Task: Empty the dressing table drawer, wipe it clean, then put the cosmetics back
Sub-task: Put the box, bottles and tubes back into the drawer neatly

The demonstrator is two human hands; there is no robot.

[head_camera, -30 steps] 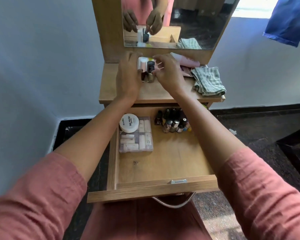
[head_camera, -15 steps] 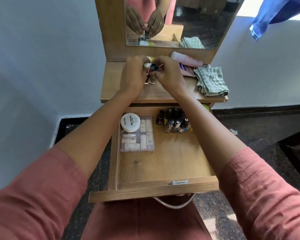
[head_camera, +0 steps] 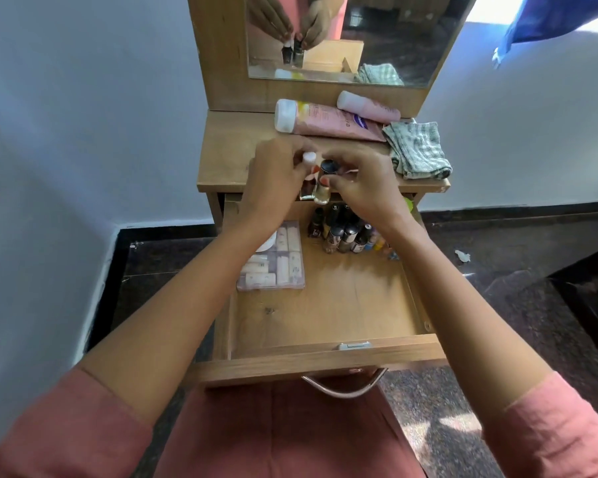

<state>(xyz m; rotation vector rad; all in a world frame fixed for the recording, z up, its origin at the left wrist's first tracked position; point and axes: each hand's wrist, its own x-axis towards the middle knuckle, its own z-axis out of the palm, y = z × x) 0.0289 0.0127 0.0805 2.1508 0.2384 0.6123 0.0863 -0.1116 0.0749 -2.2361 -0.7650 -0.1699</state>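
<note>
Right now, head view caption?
Left hand and right hand grip glass nail-polish bottles above the back of the open wooden drawer.

Both my arms reach forward, forearms bare, wrists converging. My left hand [head_camera: 277,181]: fingers curled, gripping a white-capped bottle [head_camera: 309,158]. My right hand [head_camera: 363,182]: thumb and fingers pinching a black-capped bottle [head_camera: 326,167]. The hands are close together, side by side.

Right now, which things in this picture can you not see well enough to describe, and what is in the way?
All in the head view:
1. Small bottles held by left hand and right hand: fingers and blur hide their number.
2. White jar: mostly behind the left forearm.
3. Nail polish bottles in the drawer: right wrist covers some.
4. Yellow-green thing: only an edge shows beside the right wrist.
</note>
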